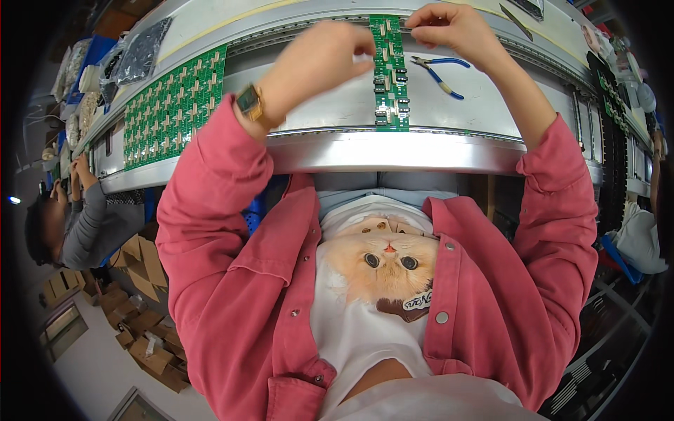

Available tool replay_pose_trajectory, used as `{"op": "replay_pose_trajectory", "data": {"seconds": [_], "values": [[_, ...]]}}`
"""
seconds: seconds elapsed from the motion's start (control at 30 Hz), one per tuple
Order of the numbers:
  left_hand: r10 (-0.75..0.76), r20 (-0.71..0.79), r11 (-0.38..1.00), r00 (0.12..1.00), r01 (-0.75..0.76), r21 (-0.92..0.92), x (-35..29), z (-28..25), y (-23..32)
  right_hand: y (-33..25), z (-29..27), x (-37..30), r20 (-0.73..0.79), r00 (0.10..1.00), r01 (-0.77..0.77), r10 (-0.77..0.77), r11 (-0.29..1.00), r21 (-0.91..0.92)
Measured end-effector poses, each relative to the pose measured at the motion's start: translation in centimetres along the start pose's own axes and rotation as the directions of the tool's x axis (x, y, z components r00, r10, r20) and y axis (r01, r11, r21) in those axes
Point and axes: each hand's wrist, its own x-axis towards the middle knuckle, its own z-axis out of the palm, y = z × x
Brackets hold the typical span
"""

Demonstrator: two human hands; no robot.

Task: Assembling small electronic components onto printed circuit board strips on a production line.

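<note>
A narrow green circuit board (390,52) lies across the rails of the metal track in front of me, with white connectors along it and black parts on its nearer half. My left hand (324,62) is at the board's left side, fingers curled and smeared by motion; whether it grips anything is unclear. At the board's far right end, my right hand (453,29) has its fingertips drawn together in a pinch. Anything between them is too small to make out. Blue-handled cutters (444,74) lie just right of the board, beneath my right hand.
A large panel of green circuit boards (175,105) sits on the track at the left. Bagged dark material (144,49) lies beyond it. Tweezers (516,21) rest at the far right. Another person (84,217) works at the left, near cardboard boxes (147,344).
</note>
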Motion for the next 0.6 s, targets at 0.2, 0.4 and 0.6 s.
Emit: {"op": "replay_pose_trajectory", "data": {"seconds": [0.2, 0.4, 0.6], "values": [[-0.237, -0.021, 0.955, 0.971, 0.237, 0.177, 5.7, 1.0, -11.2, -0.3, 2.1, -2.1, 0.012, 0.995, 0.098, -0.097, 0.986, -0.137], [-0.285, -0.073, 0.842, 0.956, 0.286, 0.458, 8.7, 4.4, -17.0, 0.2, 2.5, -1.8, 0.015, 0.977, 0.199, -0.214, 0.880, -0.431], [-0.240, -0.061, 0.820, 0.969, 0.236, 0.522, 8.8, 5.0, -17.0, 1.0, 2.7, -1.4, -0.016, 0.947, 0.273, -0.320, 0.832, -0.483]]}}
